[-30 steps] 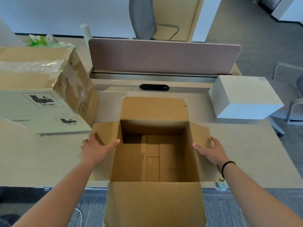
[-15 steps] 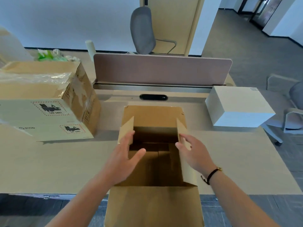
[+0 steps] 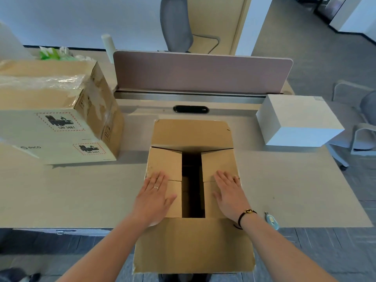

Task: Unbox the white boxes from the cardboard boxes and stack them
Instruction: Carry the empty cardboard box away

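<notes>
- Hands: your left hand [image 3: 154, 197] and right hand [image 3: 231, 195] lie flat, fingers straight, each pressing one inner flap of the open cardboard box [image 3: 192, 137]; neither grip holds anything.
- Flaps: a dark gap shows between them.
- White box [image 3: 301, 121]: sits on the tabletop [image 3: 81, 192], far right, well apart from your hands.
- Second cardboard box [image 3: 57, 110]: sits at far left, taped shut.

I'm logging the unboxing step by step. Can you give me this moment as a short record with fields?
left hand: flat on the left side flap, fingers straight
right hand: flat on the right side flap
open cardboard box: side flaps folded in, dark gap between, near and far flaps open
white box: on the desk, far right
taped cardboard box: on the desk, left
</notes>
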`<state>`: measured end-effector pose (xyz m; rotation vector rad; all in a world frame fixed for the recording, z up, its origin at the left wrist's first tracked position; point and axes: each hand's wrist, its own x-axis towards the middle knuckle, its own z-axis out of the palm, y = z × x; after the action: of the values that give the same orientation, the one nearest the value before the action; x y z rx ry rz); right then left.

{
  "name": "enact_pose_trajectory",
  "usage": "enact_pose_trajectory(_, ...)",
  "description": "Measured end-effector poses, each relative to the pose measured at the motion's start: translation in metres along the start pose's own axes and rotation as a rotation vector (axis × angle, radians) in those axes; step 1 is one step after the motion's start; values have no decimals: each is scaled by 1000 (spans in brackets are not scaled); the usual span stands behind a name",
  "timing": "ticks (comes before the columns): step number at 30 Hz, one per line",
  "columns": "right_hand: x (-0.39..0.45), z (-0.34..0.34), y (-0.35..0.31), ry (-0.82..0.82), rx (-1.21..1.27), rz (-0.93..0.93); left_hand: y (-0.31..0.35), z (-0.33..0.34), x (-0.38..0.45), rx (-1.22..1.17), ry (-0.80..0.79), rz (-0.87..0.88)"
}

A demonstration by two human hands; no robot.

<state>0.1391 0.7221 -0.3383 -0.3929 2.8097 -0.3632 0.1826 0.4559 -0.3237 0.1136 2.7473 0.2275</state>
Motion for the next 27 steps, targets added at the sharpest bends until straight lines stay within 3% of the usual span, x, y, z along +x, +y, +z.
enact_pose_trajectory(4,-3,-12,-3,-26,172,47,-7,-6,-1,-146,5,29)
enact_pose_trajectory(10,-34,-31,13,-31,392,136,-38,-2,-19,-292,138,72)
enact_pose_trajectory(19,-91,-32,47,-78,347,223,-65,18,-77,-259,91,-104)
enact_pose_trajectory(27,-113,-25,63,-145,312,155,-51,17,-97,-238,94,-106)
